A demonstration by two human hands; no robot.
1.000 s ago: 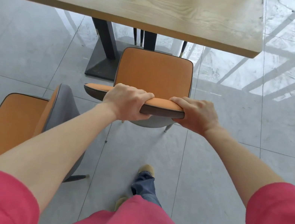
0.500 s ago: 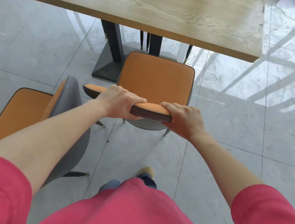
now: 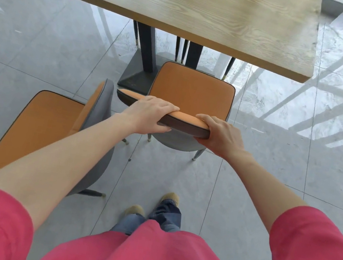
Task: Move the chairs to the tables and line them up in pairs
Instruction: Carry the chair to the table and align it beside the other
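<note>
An orange-seated chair (image 3: 192, 90) with a grey shell stands in front of me, facing the wooden table (image 3: 188, 2). My left hand (image 3: 148, 114) grips the top of its backrest near the middle. My right hand (image 3: 222, 136) grips the backrest's right end. The seat's front edge lies just short of the table edge. A second orange chair (image 3: 38, 127) stands to the left, turned sideways, its backrest close to the first chair's left end.
The table's black pedestal base (image 3: 139, 71) sits on the floor just left of the held chair's seat. Thin dark legs of other chairs (image 3: 180, 49) show under the table on the far side. Grey floor tiles (image 3: 297, 163) spread to the right.
The view has pulled back and tilted, so the table shows more fully. The held chair sits closer to the sideways chair on the left. Both hands keep their grip on the backrest.
</note>
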